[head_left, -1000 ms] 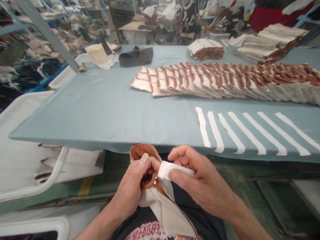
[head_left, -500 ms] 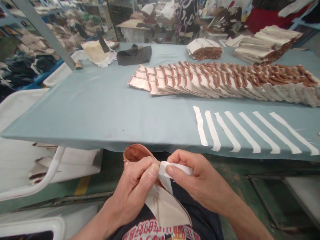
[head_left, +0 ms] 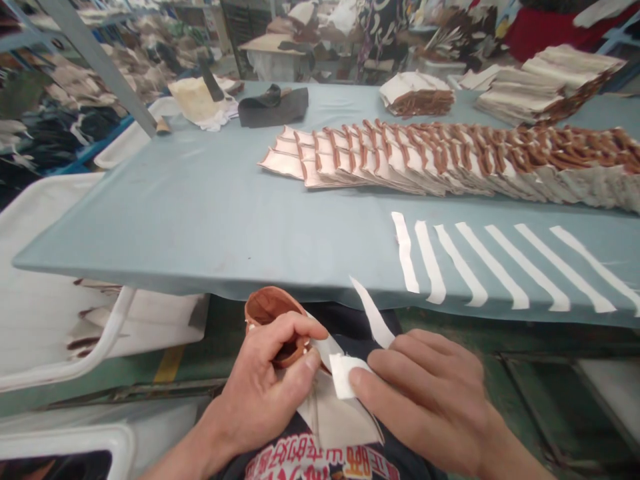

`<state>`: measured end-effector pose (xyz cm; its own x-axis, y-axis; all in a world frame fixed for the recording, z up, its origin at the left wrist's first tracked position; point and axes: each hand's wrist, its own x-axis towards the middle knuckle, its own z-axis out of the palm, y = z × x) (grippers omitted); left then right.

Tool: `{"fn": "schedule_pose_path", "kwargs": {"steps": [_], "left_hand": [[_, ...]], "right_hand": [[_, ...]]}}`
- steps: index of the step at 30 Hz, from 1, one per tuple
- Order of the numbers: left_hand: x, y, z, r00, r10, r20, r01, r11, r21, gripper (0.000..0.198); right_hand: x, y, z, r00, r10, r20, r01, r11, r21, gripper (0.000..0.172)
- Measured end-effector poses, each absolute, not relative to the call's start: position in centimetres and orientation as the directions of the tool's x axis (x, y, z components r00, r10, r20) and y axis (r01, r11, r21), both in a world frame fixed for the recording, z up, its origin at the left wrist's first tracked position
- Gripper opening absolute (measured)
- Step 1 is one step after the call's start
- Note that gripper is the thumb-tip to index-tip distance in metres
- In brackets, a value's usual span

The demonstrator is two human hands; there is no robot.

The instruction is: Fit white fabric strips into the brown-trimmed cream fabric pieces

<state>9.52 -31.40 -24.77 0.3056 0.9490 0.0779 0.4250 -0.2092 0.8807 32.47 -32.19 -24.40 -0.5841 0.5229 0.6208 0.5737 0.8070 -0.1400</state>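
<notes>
Over my lap, my left hand [head_left: 273,383] pinches the edge of a stitched piece [head_left: 345,417] with a cream outer face and a brown curved end, possibly a shoe upper. Its brown inner side shows as an open loop beyond my fingers. Just to the right, my right hand [head_left: 430,393] holds a white strip [head_left: 374,317] between thumb and fingers. One end of the strip sticks up toward the table, and the other lies folded against the cream face. Part of the stitched piece is hidden under my left hand.
Several white strips [head_left: 470,267] lie in a row along the front of the blue-grey table [head_left: 200,213]. Behind them runs a long overlapping row of brown-and-cream pieces [head_left: 390,157]. Dark grey cloth [head_left: 275,107] lies farther back. A white bin [head_left: 45,320] stands at the left.
My right hand has moved right and down, with the strip now sticking out above it. My left fingers have parted a little at the edge of the piece. The view has shifted slightly.
</notes>
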Motion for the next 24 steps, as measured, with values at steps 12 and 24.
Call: {"fn": "schedule_pose_path", "kwargs": {"steps": [12, 24], "left_hand": [[9.3, -32.8, -25.8, 0.282, 0.959, -0.029, 0.418, -0.096, 0.903, 0.007], [6.6, -31.4, -27.8, 0.283, 0.955, -0.09, 0.526, -0.076, 0.847, 0.025]], "right_hand": [[31.7, -31.8, -25.4, -0.437, 0.687, 0.581, 0.507, 0.722, -0.471, 0.019], [28.6, -34.1, -28.2, -0.314, 0.84, -0.442, 0.053, -0.449, -0.892, 0.048]]}}
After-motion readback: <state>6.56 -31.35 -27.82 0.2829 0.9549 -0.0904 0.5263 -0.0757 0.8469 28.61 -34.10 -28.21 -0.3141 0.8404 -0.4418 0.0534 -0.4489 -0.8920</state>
